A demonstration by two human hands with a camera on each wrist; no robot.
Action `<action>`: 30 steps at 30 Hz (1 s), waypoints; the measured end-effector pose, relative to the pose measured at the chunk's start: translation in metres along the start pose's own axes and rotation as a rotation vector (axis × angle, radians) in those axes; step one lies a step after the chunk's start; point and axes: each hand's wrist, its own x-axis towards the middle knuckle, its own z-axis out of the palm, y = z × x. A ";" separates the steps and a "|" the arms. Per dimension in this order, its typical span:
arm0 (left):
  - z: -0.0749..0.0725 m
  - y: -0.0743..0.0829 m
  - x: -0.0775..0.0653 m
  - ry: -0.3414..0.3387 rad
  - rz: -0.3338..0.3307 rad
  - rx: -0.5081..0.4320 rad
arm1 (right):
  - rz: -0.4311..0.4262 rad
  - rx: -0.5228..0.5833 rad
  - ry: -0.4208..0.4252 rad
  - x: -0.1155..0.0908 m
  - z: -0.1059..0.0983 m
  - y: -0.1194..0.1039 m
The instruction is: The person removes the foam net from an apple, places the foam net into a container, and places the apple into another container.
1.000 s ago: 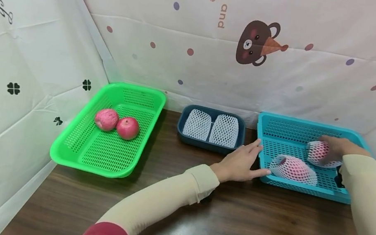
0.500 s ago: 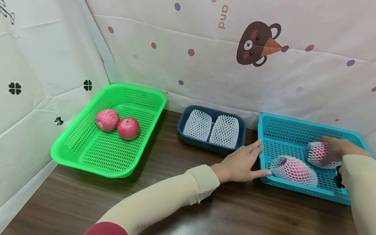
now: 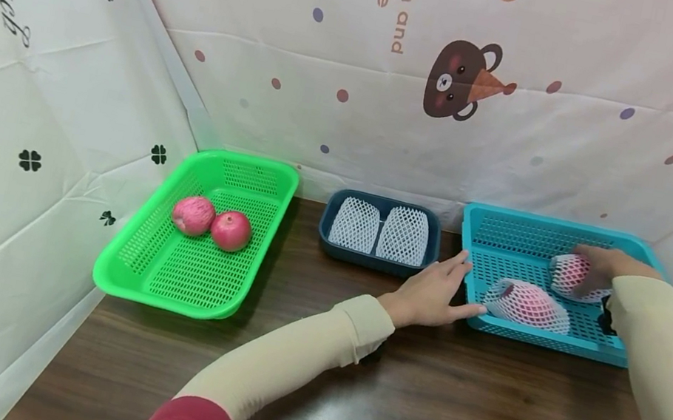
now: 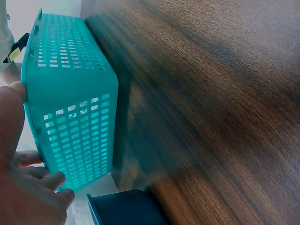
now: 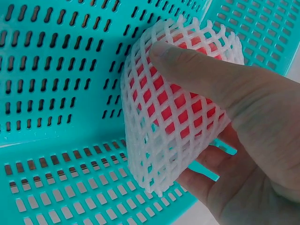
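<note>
In the head view, my right hand [image 3: 599, 268] grips a round red fruit in a white foam net [image 3: 569, 272] inside the blue basket [image 3: 546, 339]. The right wrist view shows the thumb across the net [image 5: 161, 110] and the other fingers beneath, partly hidden. A second netted fruit [image 3: 529, 305] lies nearer the basket's front wall. My left hand [image 3: 430, 293] touches the basket's left end, fingers spread along the rim. Seen from the left wrist, the thumb [image 4: 18, 91] rests at the rim's corner, and the fingertips [image 4: 56, 180] lie against the outer wall.
A dark blue tray [image 3: 375, 260] with two white foam nets [image 3: 402, 235] stands left of the blue basket. Farther left, a green basket [image 3: 118, 277] holds two pinkish-red fruits [image 3: 231, 230]. Behind the dark wooden table [image 3: 443, 409] hangs a printed white cloth [image 3: 366, 80].
Both hands and the netted fruits stay where they were in the baskets. Only the head view has shifted very slightly.
</note>
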 end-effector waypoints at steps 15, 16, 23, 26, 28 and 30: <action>-0.004 0.003 0.000 -0.007 0.020 -0.008 | 0.048 0.112 -0.010 -0.013 -0.001 -0.005; -0.004 0.003 0.000 -0.008 0.020 -0.009 | 0.044 0.100 -0.005 -0.012 -0.001 -0.005; -0.004 0.002 -0.001 -0.015 0.014 -0.004 | -0.042 -0.065 0.067 0.019 0.004 0.016; -0.004 0.002 -0.002 -0.013 0.017 0.000 | -0.064 -0.099 0.093 0.035 0.007 0.031; -0.004 0.002 -0.002 -0.013 0.019 0.003 | -0.073 -0.107 0.105 0.042 0.008 0.038; -0.005 0.002 -0.002 -0.015 0.019 0.007 | -0.075 -0.105 0.107 0.044 0.009 0.042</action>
